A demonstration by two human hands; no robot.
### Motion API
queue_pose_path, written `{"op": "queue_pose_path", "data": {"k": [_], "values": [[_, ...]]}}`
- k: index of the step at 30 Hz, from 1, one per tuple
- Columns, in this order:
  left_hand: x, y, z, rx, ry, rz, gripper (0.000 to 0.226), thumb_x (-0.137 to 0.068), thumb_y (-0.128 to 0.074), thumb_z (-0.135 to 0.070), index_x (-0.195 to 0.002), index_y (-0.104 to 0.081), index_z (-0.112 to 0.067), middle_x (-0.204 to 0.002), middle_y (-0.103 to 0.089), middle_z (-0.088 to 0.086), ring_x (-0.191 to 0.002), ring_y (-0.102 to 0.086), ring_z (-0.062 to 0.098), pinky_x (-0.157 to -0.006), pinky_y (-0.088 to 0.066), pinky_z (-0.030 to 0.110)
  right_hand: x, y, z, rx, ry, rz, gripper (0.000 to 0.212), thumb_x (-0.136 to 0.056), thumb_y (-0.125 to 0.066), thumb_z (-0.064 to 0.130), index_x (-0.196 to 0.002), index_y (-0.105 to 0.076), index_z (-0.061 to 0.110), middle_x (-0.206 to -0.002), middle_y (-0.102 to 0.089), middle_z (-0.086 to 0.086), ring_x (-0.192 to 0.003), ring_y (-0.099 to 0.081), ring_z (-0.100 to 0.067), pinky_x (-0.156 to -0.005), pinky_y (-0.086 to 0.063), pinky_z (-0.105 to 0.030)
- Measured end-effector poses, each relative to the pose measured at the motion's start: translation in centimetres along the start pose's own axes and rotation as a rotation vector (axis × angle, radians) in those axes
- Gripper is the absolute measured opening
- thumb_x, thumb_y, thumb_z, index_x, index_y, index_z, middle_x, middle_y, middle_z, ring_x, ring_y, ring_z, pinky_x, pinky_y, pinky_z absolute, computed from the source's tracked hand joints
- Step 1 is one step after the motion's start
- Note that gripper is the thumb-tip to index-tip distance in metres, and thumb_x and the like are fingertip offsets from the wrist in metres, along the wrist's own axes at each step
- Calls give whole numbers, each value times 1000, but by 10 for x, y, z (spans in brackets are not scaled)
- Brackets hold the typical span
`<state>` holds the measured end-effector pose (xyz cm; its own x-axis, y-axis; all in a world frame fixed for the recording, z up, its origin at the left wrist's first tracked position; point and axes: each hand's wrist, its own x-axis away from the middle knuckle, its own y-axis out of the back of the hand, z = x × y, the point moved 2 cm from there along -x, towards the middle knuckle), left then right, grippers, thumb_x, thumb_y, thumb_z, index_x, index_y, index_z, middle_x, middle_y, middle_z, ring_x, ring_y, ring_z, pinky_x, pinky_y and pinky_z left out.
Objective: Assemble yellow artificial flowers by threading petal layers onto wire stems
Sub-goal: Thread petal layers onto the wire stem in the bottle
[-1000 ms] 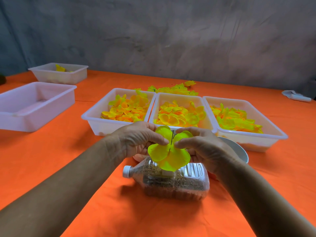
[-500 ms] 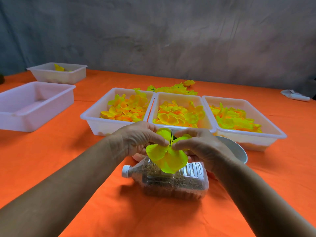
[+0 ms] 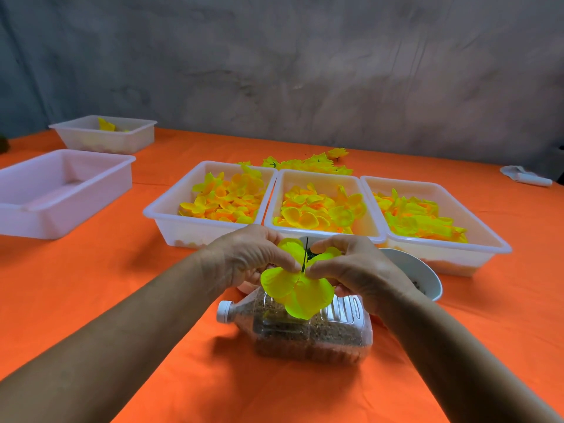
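1. Two translucent plastic bins (image 3: 65,190) sit far left on the orange cloth (image 3: 91,285).
2. Left hand (image 3: 244,254) and right hand (image 3: 357,267) pinch a glossy yellow petal layer (image 3: 293,288) on a thin dark wire stem (image 3: 305,254).
3. Beneath lies a grain-filled clear bottle (image 3: 305,331).
4. Behind them, three petal trays (image 3: 433,221).

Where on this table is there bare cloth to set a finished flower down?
Bare cloth lies between the empty tub and the left petal tub, and right of the bottle below the bowl. It is crowded around the three petal tubs and both hands.
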<state>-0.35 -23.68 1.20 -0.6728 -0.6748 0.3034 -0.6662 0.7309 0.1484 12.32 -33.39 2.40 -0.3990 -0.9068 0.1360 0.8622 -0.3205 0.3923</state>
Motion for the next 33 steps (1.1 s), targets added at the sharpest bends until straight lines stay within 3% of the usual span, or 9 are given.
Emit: {"op": "queue_pose_path", "data": {"k": [2, 5, 8, 12, 20, 28, 33], "values": [[-1, 0, 1, -17, 4, -10, 39, -74, -72, 3, -111, -60, -2, -83, -64, 11, -69, -60, 21, -59, -47, 26, -1, 0, -1, 1, 2, 1, 38, -70, -77, 5, -105, -66, 16, -57, -47, 2, -48, -45, -7, -40, -38, -18], [-2, 1, 2, -2, 17, 2, 39, -74, -72, 4, -111, -61, -1, -73, -67, 7, -54, -64, 14, -47, -51, 22, -3, 0, -3, -21, 5, 2, 38, -70, -77, 2, -104, -66, 14, -55, -45, 3, -37, -45, -3, -38, -37, -16], [-1, 1, 3, 0, 22, 9, 33, -74, -72, 4, -104, -62, -5, -72, -67, 6, -54, -64, 14, -50, -53, 24, -4, -1, -4, -31, -9, 17, 37, -69, -78, 2, -101, -65, 16, -62, -48, 0, -47, -47, -7, -43, -40, -19], [-1, 1, 3, 0, 26, 14, 38, -74, -72, 3, -109, -60, -4, -75, -67, 6, -54, -64, 14, -52, -54, 26, -6, 1, -7, -103, -79, 44, 33, -69, -77, 1, -95, -65, 18, -68, -56, -9, -48, -46, -12, -45, -41, -19], [-3, 2, 7, 49, 53, 70, 19, -77, -69, 5, -87, -61, -9, -60, -68, 1, -46, -63, 12, -40, -47, 19, -6, 1, -11, -112, -96, 49, 37, -70, -78, 4, -103, -65, 15, -65, -60, -5, -37, -50, -4, -40, -41, -15], [-5, 3, 12, 48, 75, 76, 20, -75, -71, 1, -87, -62, -11, -68, -71, 3, -58, -67, 16, -57, -56, 29, -4, 1, -16, -120, -113, 45, 38, -71, -79, 8, -105, -64, 16, -60, -61, -1, -36, -51, -3, -40, -40, -15], [-5, 3, 11, 41, 71, 61, 24, -74, -73, 1, -92, -62, -10, -73, -70, 5, -60, -67, 17, -58, -56, 30, 0, 2, -18, -166, -89, 16, 47, -70, -80, 14, -114, -61, 14, -83, -64, -10, -41, -50, -7, -43, -43, -18]]}}
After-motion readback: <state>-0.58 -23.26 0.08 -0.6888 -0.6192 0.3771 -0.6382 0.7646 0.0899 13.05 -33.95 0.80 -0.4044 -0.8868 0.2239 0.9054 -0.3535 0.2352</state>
